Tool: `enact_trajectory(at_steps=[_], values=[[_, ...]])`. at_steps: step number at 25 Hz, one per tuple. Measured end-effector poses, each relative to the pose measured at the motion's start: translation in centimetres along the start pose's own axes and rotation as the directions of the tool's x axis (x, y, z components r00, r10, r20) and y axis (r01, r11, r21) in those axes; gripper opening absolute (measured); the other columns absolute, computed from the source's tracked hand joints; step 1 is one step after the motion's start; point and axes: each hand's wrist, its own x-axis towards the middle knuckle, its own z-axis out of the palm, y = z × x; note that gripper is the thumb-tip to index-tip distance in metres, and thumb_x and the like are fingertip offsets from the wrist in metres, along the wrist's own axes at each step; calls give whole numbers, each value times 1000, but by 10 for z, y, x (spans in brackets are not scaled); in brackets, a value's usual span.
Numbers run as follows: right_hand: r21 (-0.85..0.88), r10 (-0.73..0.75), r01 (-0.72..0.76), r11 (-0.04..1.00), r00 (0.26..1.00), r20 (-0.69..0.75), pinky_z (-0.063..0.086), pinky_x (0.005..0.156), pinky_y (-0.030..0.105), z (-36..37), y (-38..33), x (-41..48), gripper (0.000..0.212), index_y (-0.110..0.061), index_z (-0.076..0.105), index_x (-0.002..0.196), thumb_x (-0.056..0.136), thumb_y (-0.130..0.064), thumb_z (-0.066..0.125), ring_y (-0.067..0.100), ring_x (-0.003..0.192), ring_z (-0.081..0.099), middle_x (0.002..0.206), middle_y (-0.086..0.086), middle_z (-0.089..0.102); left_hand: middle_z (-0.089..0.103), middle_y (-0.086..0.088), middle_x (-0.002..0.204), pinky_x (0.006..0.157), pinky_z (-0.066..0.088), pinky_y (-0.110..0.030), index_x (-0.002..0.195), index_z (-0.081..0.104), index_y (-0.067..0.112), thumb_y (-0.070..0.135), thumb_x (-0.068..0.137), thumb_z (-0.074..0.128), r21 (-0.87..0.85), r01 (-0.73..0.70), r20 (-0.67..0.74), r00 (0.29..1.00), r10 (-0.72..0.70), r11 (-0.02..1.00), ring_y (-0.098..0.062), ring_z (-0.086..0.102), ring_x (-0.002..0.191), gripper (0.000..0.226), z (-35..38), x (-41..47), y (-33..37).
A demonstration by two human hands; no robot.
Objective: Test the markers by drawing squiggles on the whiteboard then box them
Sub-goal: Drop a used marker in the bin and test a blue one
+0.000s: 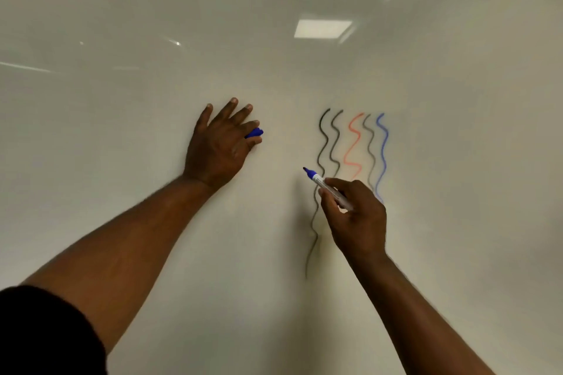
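The whiteboard (122, 131) fills the view. Several squiggles run down it at the right: black ones (325, 137), a red one (353, 146) and a blue one (383, 152). My right hand (356, 219) grips a blue marker (327, 187), uncapped, its tip pointing up and left just beside the leftmost black squiggle. My left hand (219, 143) rests flat against the board with fingers spread, and pinches the blue marker cap (254, 133) between thumb and index finger.
Ceiling lights (323, 28) reflect in the glossy board at the upper right. My dark sleeve (45, 335) fills the bottom left corner.
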Motion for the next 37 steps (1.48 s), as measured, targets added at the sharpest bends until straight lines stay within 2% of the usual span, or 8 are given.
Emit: enact_trajectory(at_steps=[6, 12, 17, 19, 22, 26, 32, 37], values=[[-58, -128, 120, 991, 980, -153, 37, 67, 9, 11, -24, 71, 26, -19, 73, 111, 88, -22, 62, 6, 72, 53, 84, -7, 64, 50, 0, 146, 118, 18, -55, 127, 65, 21, 39, 99, 53, 25, -62, -83, 994, 64, 998, -22, 33, 144, 35, 16, 14, -11], [-46, -92, 85, 995, 978, -188, 34, 68, 4, 19, -30, 95, 24, -18, 73, 110, 89, -20, 61, 8, 71, 51, 85, -2, 66, 51, -1, 145, 118, 18, -56, 128, 65, 20, 38, 98, 59, 8, -65, -104, 992, 65, 998, -22, 34, 144, 35, 20, 13, -12], [-66, -165, 156, 985, 974, -156, 37, 64, 15, 26, -27, 89, 25, -15, 74, 107, 87, -20, 60, 6, 69, 47, 81, -2, 63, 52, -1, 143, 118, 19, -54, 128, 65, 19, 37, 97, 61, -16, -36, -126, 991, 34, 999, -22, 35, 144, 36, 21, 11, -10], [-109, -219, 206, 972, 968, -124, 32, 64, 11, 29, -22, 73, 23, -13, 74, 106, 86, -17, 62, 5, 68, 44, 77, -2, 59, 52, -2, 143, 119, 18, -54, 128, 64, 19, 37, 97, 60, -35, -26, -121, 992, 22, 999, -22, 35, 143, 36, 21, 10, -8], [-57, -170, 163, 985, 975, -144, 33, 64, 9, 28, -13, 54, 23, -12, 74, 105, 87, -18, 60, 10, 67, 49, 76, -1, 59, 52, -2, 144, 119, 18, -54, 128, 64, 18, 37, 97, 60, -79, 9, -120, 993, -18, 997, -22, 35, 144, 37, 22, 3, -5], [-113, -204, 199, 974, 978, -41, 38, 59, 22, 34, -6, 19, 23, -12, 73, 106, 86, -18, 63, 13, 66, 50, 75, -2, 56, 52, -4, 143, 120, 16, -53, 128, 64, 15, 34, 95, 63, -126, 25, -114, 993, -39, 992, -23, 36, 143, 38, 25, -11, -1], [-65, -67, 62, 996, 995, -74, 39, 61, 18, 30, 9, -21, 24, -14, 73, 107, 84, -12, 64, 13, 65, 50, 74, -2, 56, 49, -4, 146, 122, 10, -47, 128, 64, 15, 35, 95, 63, -188, 76, -49, 995, -86, 979, -24, 32, 145, 39, 27, -54, 6], [-131, -93, 106, 986, 990, 106, 42, 55, 29, 31, 21, -85, 25, -15, 72, 109, 85, -15, 67, 16, 61, 49, 73, -3, 51, 50, -8, 145, 121, 13, -50, 127, 65, 12, 31, 93, 67, -177, 79, -9, 997, -82, 981, -27, 34, 144, 39, 25, -85, 11]])
